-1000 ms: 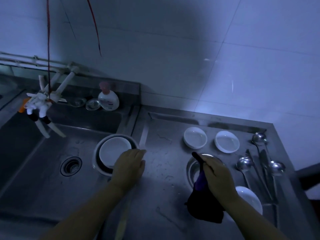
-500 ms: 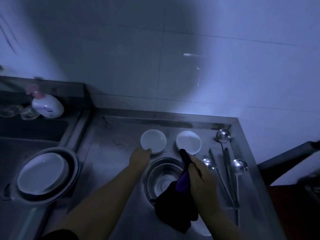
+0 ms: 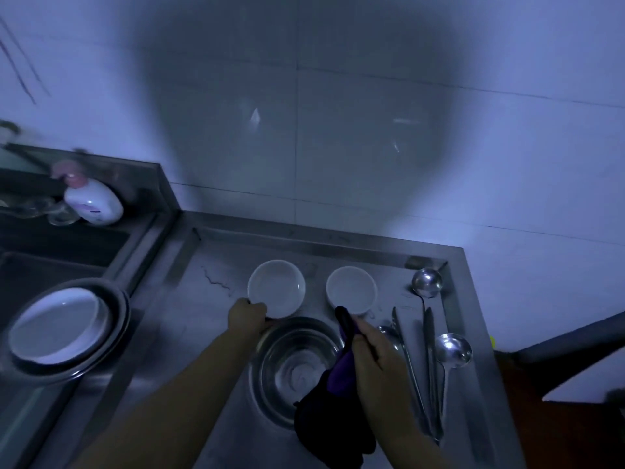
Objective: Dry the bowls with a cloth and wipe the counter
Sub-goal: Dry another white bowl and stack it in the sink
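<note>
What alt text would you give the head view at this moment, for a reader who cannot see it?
In dim light, a person's left hand grips the near rim of a white bowl on a steel counter, while the right hand holds a dark cloth beside a metal bowl. A second white bowl and ladles lie to the right.

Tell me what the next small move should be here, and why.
Probably lift the left white bowl off the counter and bring it to the cloth. The left hand already grips its near rim, the right hand holds the cloth bunched, and the bowl sits unwiped.
</note>
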Available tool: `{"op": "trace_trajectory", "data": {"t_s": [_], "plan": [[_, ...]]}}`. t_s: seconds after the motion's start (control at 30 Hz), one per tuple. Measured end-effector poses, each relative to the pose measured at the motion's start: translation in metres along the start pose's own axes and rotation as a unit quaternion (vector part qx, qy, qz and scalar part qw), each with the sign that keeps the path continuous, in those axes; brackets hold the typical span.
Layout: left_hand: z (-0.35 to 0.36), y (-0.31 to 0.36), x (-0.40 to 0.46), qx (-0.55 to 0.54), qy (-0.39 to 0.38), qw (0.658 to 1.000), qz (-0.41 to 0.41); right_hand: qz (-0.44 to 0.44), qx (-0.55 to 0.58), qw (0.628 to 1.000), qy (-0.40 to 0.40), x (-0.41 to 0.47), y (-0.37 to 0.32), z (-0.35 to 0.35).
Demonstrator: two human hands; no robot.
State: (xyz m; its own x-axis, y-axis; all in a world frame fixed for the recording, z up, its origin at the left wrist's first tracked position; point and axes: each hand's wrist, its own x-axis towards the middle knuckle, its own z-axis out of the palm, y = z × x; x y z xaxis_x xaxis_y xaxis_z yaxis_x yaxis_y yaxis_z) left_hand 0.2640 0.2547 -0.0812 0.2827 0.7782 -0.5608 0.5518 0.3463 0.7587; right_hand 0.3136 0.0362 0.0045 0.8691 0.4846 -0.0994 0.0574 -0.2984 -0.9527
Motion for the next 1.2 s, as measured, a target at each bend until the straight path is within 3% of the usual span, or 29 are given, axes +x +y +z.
{"op": "trace_trajectory", "data": {"t_s": [0.17,0.33,0.53,0.63,1.0,1.1,1.2], "plan": [[-0.049,0.010,-0.059,-0.065,-0.013,0.996,0.057,0.003,-0.004,1.000,-0.018,-0.002,-0.017,0.005],[-0.109,0.017,-0.130,-0.041,-0.003,0.977,0.209,-0.063,-0.088,0.993,-0.036,-0.013,-0.053,0.026],[-0.182,0.024,-0.200,0.070,0.044,0.914,0.397,-0.254,-0.143,0.956,-0.034,-0.056,-0.098,0.050],[-0.219,0.026,-0.223,0.118,0.047,0.870,0.477,-0.279,-0.113,0.953,-0.018,-0.079,-0.115,0.061],[-0.295,0.031,-0.258,0.130,0.043,0.785,0.605,-0.331,-0.092,0.939,0.002,-0.144,-0.170,0.101],[-0.303,0.030,-0.259,0.071,0.044,0.790,0.607,-0.320,-0.075,0.944,0.009,-0.158,-0.182,0.106],[-0.308,0.025,-0.259,0.021,0.063,0.812,0.580,-0.324,-0.027,0.942,0.087,-0.174,-0.192,0.108]]}}
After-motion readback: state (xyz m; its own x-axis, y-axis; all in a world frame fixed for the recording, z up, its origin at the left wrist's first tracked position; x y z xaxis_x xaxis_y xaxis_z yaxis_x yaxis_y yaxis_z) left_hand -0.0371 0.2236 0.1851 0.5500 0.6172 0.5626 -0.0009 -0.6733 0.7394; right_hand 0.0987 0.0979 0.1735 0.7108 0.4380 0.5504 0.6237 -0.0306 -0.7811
